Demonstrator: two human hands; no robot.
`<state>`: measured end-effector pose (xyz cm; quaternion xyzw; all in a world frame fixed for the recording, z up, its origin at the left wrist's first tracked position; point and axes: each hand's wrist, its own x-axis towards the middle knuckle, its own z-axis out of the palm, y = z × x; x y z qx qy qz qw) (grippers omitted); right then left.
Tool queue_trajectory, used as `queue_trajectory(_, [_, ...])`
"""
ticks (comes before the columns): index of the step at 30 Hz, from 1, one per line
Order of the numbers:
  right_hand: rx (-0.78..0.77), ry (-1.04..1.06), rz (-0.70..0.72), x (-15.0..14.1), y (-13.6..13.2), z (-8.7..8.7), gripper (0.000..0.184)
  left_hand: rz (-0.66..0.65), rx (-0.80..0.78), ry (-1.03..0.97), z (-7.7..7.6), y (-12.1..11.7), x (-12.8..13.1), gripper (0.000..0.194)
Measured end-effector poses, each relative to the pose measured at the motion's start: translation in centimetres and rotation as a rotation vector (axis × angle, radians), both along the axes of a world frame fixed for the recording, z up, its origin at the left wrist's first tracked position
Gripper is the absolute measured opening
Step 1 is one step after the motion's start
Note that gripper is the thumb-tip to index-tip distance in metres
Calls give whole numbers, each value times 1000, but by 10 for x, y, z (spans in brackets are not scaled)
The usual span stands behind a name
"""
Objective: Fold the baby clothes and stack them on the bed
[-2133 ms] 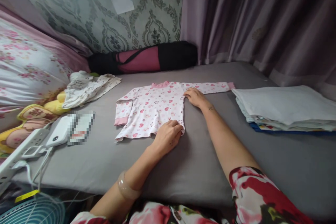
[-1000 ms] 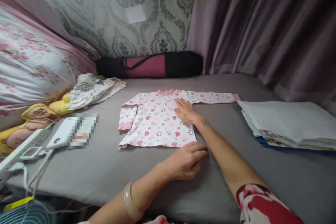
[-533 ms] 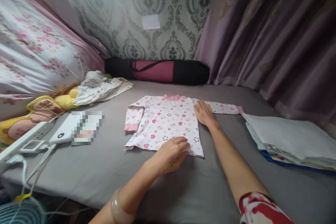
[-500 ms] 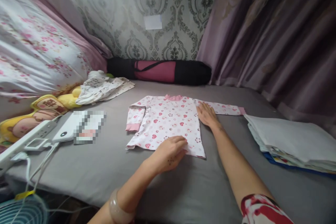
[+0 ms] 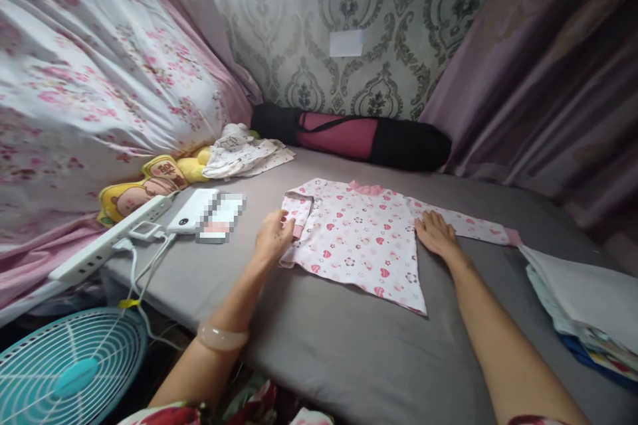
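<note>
A child's long-sleeved shirt, white with pink hearts and a pink frilled collar, lies spread on the grey bed sheet. Its right-hand sleeve stretches out straight, while the left-hand sleeve is bent down along the body. My left hand is at the bent sleeve's pink cuff, fingers loosely curved and apart, partly covering it; no firm grip shows. Flat across the top of the outstretched sleeve, beside the shirt's body, rests my right hand with its fingers extended.
Folded cloths are stacked at the right. A black and maroon long bag lies along the wall. On the left are a crumpled white garment, yellow plush toys, a power strip, a white device and a blue fan.
My left hand has moved from the shirt's bottom hem to the bent sleeve's cuff. My right hand stays on the straight sleeve. The view has swung left, bringing more of the fan into sight.
</note>
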<state>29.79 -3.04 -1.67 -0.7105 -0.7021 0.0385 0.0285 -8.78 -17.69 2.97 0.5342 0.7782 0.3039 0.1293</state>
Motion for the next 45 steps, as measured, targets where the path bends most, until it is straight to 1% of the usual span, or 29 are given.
queue_trajectory(1, [-12, -8, -7, -4, -2, 5, 64, 36, -54, 27, -1, 2, -8, 32])
queue_trajectory(3, [3, -31, 23, -18, -10, 15, 64, 46, -159, 53, -3, 5, -19, 34])
queue_trajectory(4, [18, -38, 64, -28, -18, 18, 64, 32, -202, 50, -4, 5, -22, 33])
queue_trajectory(6, [33, -13, 210, -49, -39, 20, 64, 9, -257, 27, -6, 5, -25, 29])
queue_trajectory(9, [-18, 49, 379, -75, -73, 11, 65, 7, -273, 10, -9, 4, -23, 30])
queue_trajectory(11, [-8, 51, 417, -82, -89, 3, 64, 13, -269, 21, -11, 5, -22, 33])
queue_trajectory(13, [8, 38, 418, -84, -96, -2, 63, -11, -301, 17, -9, 9, -23, 32])
queue_trajectory(15, [14, 22, 417, -83, -97, -5, 64, -60, -345, -1, -4, 17, -25, 26])
queue_trajectory(16, [16, 15, 418, -82, -96, -5, 64, -66, -339, 8, 0, 22, -27, 23])
queue_trajectory(17, [19, 8, 418, -82, -95, -5, 64, -47, -294, 41, 5, 28, -29, 21])
queue_trajectory(19, [31, -1, 416, -82, -95, -4, 64, 68, -102, 166, 16, 38, -33, 25])
queue_trajectory(21, [43, -4, 413, -84, -95, -3, 64, 196, 109, 298, 24, 46, -34, 37])
queue_trajectory(22, [48, -6, 411, -84, -96, -3, 63, 234, 179, 344, 26, 48, -33, 43])
queue_trajectory(23, [49, -9, 409, -85, -96, -3, 63, 248, 216, 370, 27, 50, -32, 45])
queue_trajectory(24, [49, -11, 406, -85, -97, -3, 63, 234, 222, 375, 25, 51, -29, 44])
queue_trajectory(25, [49, -13, 402, -85, -97, -3, 63, 193, 200, 357, 23, 53, -25, 40])
queue_trajectory(26, [49, -15, 399, -86, -97, -3, 62, 134, 146, 315, 19, 54, -20, 34])
queue_trajectory(28, [53, -18, 396, -86, -97, -3, 61, -17, -18, 187, 9, 59, -10, 26])
queue_trajectory(29, [55, -19, 396, -86, -97, -3, 61, -76, -105, 120, 4, 63, -5, 25])
queue_trajectory(30, [56, -22, 396, -86, -97, -3, 61, -108, -179, 64, 0, 68, 0, 24])
queue_trajectory(31, [56, -24, 396, -86, -97, -3, 61, -110, -232, 24, -4, 74, 4, 24])
queue_trajectory(33, [56, -25, 391, -87, -98, -2, 60, -52, -284, -19, -10, 88, 12, 25])
queue_trajectory(35, [56, -23, 388, -87, -99, 0, 60, 6, -308, -39, -12, 102, 17, 23])
queue_trajectory(38, [49, -12, 387, -87, -100, 0, 60, 22, -325, -46, -13, 118, 24, 16])
queue_trajectory(41, [50, 3, 389, -86, -99, 0, 60, 23, -314, -34, -14, 125, 29, 15])
queue_trajectory(45, [46, 25, 395, -85, -99, -1, 60, 21, -244, 8, -16, 119, 38, 24])
